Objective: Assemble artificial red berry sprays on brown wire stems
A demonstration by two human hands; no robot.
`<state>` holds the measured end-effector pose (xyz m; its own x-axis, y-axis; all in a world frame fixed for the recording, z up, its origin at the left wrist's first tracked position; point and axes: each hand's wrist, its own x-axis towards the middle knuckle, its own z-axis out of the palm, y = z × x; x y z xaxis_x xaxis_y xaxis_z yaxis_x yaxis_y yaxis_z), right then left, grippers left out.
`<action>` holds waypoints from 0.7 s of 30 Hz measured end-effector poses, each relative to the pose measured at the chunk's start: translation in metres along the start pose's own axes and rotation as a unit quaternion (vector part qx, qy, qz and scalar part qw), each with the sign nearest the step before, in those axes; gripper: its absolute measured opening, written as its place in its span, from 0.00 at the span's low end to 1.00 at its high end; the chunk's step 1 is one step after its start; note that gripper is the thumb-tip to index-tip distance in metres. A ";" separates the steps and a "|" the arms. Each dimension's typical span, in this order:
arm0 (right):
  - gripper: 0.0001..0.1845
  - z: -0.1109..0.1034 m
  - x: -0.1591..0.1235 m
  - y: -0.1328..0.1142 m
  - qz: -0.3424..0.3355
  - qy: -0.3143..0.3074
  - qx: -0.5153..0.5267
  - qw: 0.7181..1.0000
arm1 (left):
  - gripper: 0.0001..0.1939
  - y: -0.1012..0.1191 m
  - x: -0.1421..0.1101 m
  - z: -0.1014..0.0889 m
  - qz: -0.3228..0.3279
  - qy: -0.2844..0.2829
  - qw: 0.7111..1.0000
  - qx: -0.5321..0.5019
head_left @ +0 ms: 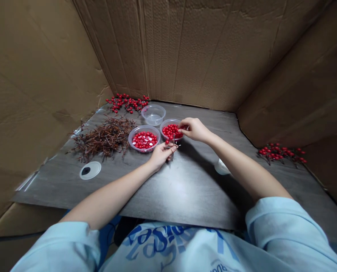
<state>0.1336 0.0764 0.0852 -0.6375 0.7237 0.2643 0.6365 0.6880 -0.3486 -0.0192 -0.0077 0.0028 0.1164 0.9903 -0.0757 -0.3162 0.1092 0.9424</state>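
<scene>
My left hand (160, 155) is closed round a small brown twig (172, 152) that carries a few red berries near its top. My right hand (196, 129) is over the right side of a clear plastic bowl (165, 138) filled with red beads (170, 129). Its thumb and fingertips come together in a pinch; what lies between them, if anything, I cannot make out. Left of that bowl stands a second clear bowl (130, 142), holding red beads (143, 139) with pale white spots among them.
A third clear bowl (153, 114) stands behind. Brown twigs (104, 138) are heaped at left, near a white disc with a dark spot (90, 170). Red-berry sprigs lie at the back (127, 102) and right (281, 153). A white object (221, 167) sits under my right forearm. Cardboard walls (191, 49) surround the table.
</scene>
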 end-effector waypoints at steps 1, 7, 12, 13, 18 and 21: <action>0.07 0.001 -0.003 0.001 0.003 -0.001 0.002 1.000 | 0.21 0.000 0.000 0.000 -0.003 0.004 1.000 0.000; 0.06 0.009 -0.004 0.005 0.039 -0.014 0.030 0.999 | 0.22 -0.001 0.001 0.000 -0.009 0.013 1.000 0.001; 0.06 0.002 -0.015 -0.002 0.038 -0.006 0.061 0.997 | 0.21 0.000 0.001 0.000 -0.008 0.012 1.000 -0.005; 0.06 0.000 -0.021 -0.004 0.038 -0.004 0.068 0.997 | 0.21 0.000 0.000 0.000 -0.007 0.012 1.000 -0.008; 0.07 -0.004 -0.056 -0.018 0.048 0.028 0.086 0.995 | 0.21 0.001 0.000 0.001 0.001 0.013 1.000 -0.007; 0.06 0.001 -0.070 -0.025 0.037 0.039 0.091 0.994 | 0.21 0.002 -0.001 0.001 0.007 0.005 1.000 0.002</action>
<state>0.1612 0.0085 0.0745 -0.5522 0.7782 0.2990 0.5866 0.6175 -0.5240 -0.0190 -0.0089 0.0047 0.1017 0.9926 -0.0655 -0.3136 0.0945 0.9448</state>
